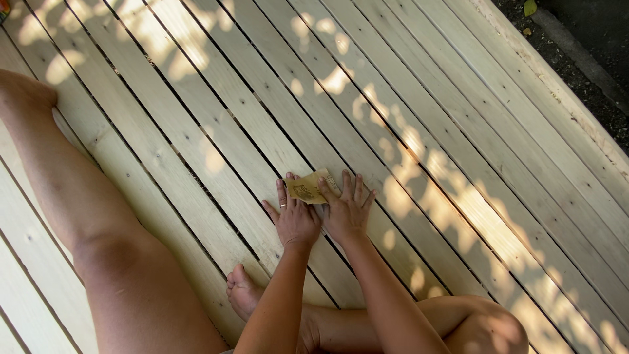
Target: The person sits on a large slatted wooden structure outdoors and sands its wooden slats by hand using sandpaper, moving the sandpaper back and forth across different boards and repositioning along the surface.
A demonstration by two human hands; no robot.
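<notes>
Where both hands press, sandpaper [308, 188] lies half-covered.

A small tan sheet of sandpaper [308, 188] lies on the pale slatted wooden deck [458, 131], under the fingers of both hands. The left hand [295, 219] presses beside the right hand [346, 211], touching it. A bare foot [244, 292] rests just behind them; dark ground [583, 46] lies right of the deck.

Bare arms and legs, no sleeves or shoes; the left hand [294, 221] wears a thin finger ring.
</notes>
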